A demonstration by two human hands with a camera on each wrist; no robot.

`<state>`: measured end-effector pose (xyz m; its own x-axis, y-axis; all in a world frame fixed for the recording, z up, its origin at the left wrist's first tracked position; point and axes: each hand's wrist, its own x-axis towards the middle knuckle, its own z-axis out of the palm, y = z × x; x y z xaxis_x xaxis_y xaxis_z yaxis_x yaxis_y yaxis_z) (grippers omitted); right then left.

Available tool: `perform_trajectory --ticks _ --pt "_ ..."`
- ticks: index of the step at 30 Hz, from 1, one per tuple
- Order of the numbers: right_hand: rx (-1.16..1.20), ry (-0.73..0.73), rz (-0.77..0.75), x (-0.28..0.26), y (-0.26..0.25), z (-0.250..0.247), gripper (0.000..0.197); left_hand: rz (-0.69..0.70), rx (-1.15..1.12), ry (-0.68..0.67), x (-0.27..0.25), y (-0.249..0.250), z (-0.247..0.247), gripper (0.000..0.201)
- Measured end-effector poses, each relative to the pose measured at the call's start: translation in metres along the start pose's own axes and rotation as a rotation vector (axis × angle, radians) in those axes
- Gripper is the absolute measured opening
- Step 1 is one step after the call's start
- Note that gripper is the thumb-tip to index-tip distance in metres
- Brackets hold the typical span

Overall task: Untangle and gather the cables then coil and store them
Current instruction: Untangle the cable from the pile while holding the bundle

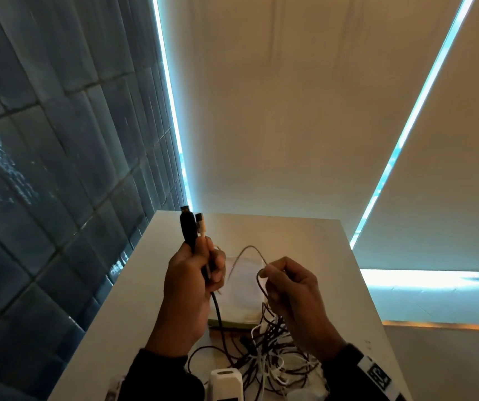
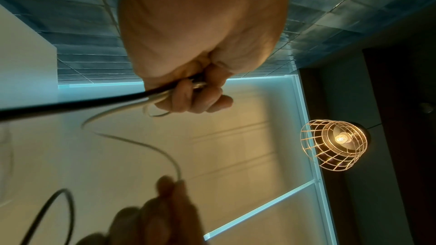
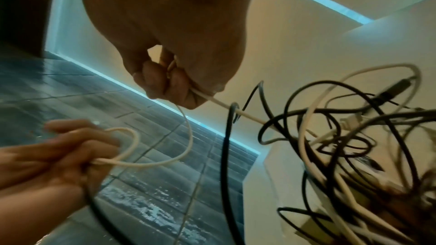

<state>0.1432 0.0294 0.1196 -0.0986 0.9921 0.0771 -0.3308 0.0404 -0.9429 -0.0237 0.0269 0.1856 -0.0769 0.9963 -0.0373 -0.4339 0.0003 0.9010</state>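
Observation:
My left hand (image 1: 203, 264) is raised above the white table (image 1: 313, 238). It grips a black cable (image 1: 218, 311) and a white cable (image 1: 247, 250) just below their plugs, a black plug (image 1: 187, 224) and a white plug (image 1: 201, 227), which point up. The white cable arcs across to my right hand (image 1: 267, 273), which pinches it between thumb and fingers. Both cables run down into a tangle of black and white cables (image 1: 264, 351) on the table. The left wrist view shows my left hand (image 2: 188, 88) curled round both cables. In the right wrist view my right hand (image 3: 169, 85) pinches the white cable (image 3: 188, 137) beside the tangle (image 3: 354, 137).
A folded white cloth (image 1: 244, 287) lies on the table behind the tangle. A white device (image 1: 226, 383) stands at the near edge. A dark tiled wall (image 1: 44, 169) runs along the table's left side. A caged pendant lamp (image 2: 335, 144) hangs overhead.

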Motion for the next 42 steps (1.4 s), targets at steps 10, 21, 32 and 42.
perform_trajectory --ticks 10,21,32,42 --pt "-0.083 -0.25 -0.069 -0.012 -0.009 0.019 0.021 -0.164 -0.103 -0.04 -0.005 -0.004 0.008 0.026" --pt "-0.201 -0.222 0.125 -0.021 0.05 -0.012 0.026 -0.071 -0.39 -0.129 0.001 0.014 0.007 0.027" --pt "-0.43 -0.098 0.203 -0.029 0.096 -0.03 0.032 -0.053 -0.379 -0.168 -0.003 0.018 -0.002 0.021" --pt "-0.299 0.242 0.272 -0.028 0.072 -0.02 0.027 -0.041 -0.182 -0.132 -0.004 0.015 -0.005 0.024"
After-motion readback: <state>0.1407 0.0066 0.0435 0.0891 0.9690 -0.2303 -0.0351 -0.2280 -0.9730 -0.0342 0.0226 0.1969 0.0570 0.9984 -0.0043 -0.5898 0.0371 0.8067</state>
